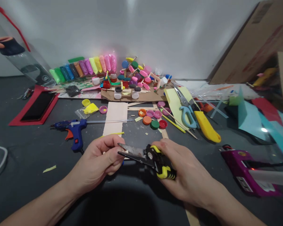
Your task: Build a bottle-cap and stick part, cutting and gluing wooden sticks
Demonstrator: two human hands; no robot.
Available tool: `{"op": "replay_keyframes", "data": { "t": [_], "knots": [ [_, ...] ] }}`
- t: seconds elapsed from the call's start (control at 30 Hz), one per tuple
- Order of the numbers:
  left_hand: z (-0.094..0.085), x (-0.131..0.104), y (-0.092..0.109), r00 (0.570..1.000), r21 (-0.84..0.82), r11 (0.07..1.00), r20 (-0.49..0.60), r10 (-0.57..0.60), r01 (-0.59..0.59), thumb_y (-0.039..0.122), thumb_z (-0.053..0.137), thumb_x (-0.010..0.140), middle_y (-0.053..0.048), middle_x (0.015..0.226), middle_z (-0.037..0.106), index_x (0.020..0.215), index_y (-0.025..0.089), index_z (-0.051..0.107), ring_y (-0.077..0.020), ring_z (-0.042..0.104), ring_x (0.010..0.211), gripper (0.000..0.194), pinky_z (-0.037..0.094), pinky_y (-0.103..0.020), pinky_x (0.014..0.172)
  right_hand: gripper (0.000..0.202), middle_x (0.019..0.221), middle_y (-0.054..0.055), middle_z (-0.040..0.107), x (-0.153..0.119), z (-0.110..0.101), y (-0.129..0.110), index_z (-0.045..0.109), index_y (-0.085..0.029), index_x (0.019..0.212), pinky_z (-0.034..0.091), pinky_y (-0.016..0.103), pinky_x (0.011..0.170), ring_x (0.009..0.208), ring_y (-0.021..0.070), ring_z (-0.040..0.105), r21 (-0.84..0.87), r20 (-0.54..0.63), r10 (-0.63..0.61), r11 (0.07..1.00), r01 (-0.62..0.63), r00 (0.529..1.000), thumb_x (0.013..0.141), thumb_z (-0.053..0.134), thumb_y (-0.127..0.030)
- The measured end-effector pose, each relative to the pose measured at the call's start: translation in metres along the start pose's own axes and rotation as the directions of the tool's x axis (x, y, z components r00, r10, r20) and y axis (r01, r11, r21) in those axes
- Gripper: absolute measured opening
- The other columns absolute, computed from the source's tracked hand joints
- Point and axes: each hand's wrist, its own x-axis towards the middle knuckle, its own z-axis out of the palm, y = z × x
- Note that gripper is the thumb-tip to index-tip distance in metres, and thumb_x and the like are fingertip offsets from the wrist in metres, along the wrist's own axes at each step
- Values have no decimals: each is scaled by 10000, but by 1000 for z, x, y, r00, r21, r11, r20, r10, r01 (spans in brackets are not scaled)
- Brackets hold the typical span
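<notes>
On the desk, a phone lies on red paper at the left, and a blue glue gun rests to its right. The left hand pinches a small pale piece near the blades of the yellow-and-black cutters. The right hand is closed around the cutters' handles, their blades parted. Farther right lie light-blue scissors and a yellow knife.
</notes>
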Motion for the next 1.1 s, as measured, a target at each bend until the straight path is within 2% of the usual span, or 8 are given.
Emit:
{"op": "replay_keyframes", "data": {
  "t": [0.27,0.37,0.5,0.7,1.1],
  "knots": [
    [-1,1,2,999,2,1000,41,-15,14,323,789,765,71,539,400,713,156,663,4,262,408,216,212,-111,384,296,897,66,621,0,-2,-1,513,-188,1064,493,342,680,784,223,597,27,31,4,1000,-5,1000,774,545,-137],
    [0,1,3,999,2,1000,35,-23,23,318,784,772,77,524,388,713,154,658,3,265,404,214,211,-109,383,294,883,73,622,-2,1,1,512,-182,1053,485,329,655,761,219,590,2,10,-7,1000,7,1000,766,531,-125],
    [4,0,3,999,-4,1000,37,-15,15,334,806,743,51,565,477,693,142,643,13,267,392,257,200,-116,374,295,844,76,620,-5,5,2,506,-178,1027,469,311,611,723,214,576,-57,-38,-41,998,39,998,744,503,-98],
    [3,-2,2,1000,-17,1000,14,-13,13,346,778,776,73,522,416,749,160,652,5,234,399,226,183,-113,380,386,922,89,619,-3,5,1,467,-168,1138,515,345,692,810,230,598,-63,-76,-36,997,31,996,755,507,-140],
    [1,0,0,999,-1,1000,47,12,-12,332,765,789,62,558,416,752,171,683,-5,237,428,184,200,-124,396,428,891,94,593,-3,6,4,481,-154,1119,489,341,643,772,236,560,-114,-79,-46,993,37,996,693,519,-126]
  ]
}}
